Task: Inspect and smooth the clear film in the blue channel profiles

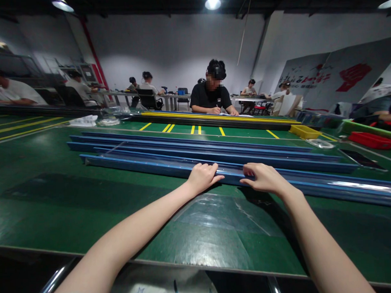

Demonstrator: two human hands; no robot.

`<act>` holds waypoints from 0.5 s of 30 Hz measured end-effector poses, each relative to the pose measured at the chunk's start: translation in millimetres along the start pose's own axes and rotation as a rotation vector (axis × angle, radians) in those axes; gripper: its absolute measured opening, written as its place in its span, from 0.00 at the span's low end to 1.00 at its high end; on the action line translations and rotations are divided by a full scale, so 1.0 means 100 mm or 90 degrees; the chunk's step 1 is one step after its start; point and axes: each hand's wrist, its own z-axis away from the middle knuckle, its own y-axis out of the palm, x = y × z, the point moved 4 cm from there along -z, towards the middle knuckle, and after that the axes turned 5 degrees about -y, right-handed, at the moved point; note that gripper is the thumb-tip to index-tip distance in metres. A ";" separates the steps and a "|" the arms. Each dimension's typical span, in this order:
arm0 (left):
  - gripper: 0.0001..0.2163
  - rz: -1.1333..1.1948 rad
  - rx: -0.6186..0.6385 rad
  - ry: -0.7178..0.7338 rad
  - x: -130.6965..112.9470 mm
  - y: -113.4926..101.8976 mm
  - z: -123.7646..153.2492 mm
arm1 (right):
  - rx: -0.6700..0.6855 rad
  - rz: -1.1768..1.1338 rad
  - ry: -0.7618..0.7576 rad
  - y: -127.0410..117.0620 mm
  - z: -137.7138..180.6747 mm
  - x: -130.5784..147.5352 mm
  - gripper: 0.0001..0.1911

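Several long blue strips lie side by side across a green table. My left hand rests on the nearest blue strip, its fingers curled over the strip's top edge and thumb pointing right. My right hand grips the same strip a little to the right, fingers bent over it. The two hands sit close together, about a hand's width apart. A clear plastic sheet lies flat on the table just under my forearms.
Across the table a person in a black shirt sits writing behind a long yellow-and-black strip. A yellow tray and a red tray stand at the right. Other people sit at tables behind and to the left.
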 end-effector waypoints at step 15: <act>0.19 0.005 0.015 -0.007 0.00 0.01 -0.01 | 0.004 0.033 0.011 0.01 -0.03 0.00 0.13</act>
